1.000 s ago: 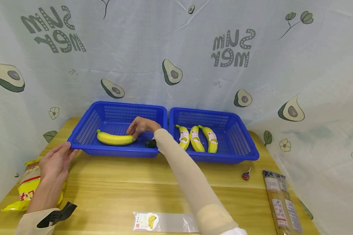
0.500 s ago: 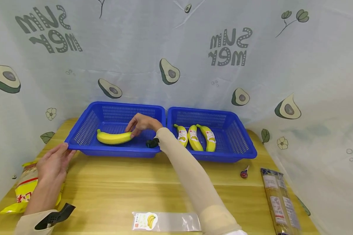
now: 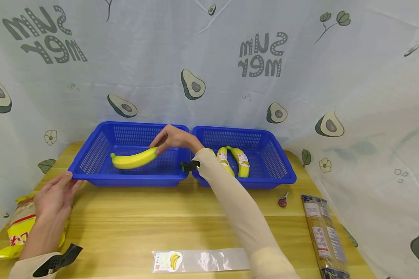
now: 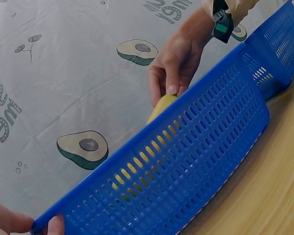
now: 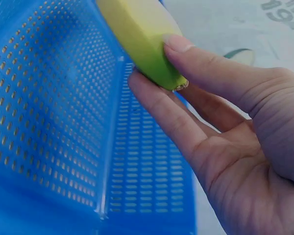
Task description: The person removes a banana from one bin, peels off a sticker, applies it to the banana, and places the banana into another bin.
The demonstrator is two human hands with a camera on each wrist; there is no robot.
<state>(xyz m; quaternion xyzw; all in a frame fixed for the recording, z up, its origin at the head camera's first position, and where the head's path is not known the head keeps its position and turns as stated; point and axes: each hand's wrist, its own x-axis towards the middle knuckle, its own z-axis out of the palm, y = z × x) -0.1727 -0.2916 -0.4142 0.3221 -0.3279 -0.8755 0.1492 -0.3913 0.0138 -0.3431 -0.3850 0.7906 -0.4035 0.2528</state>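
My right hand [image 3: 176,138] pinches the right end of a yellow banana [image 3: 132,160] between thumb and fingers. That end is raised, tilting the banana inside the left blue basket [image 3: 129,177]. In the right wrist view the thumb presses one side of the banana's greenish tip [image 5: 161,68], with fingers on the other. My left hand [image 3: 54,195] grips the front left corner of the same basket's rim; in the left wrist view its fingertips [image 4: 55,224] curl over the edge. Through the basket's slots, yellow from the banana shows.
A second blue basket [image 3: 272,180] on the right holds labelled bananas [image 3: 243,161], partly behind my right sleeve. A flat clear bag [image 3: 209,260] with a banana label lies in front. A lollipop [image 3: 283,200] and packaged noodles [image 3: 322,236] lie right, a yellow snack bag [image 3: 22,223] left.
My right hand has moved up and lifted the banana's right end, which lay lower before. The left hand keeps its grip on the basket corner. The whole head view has shifted slightly.
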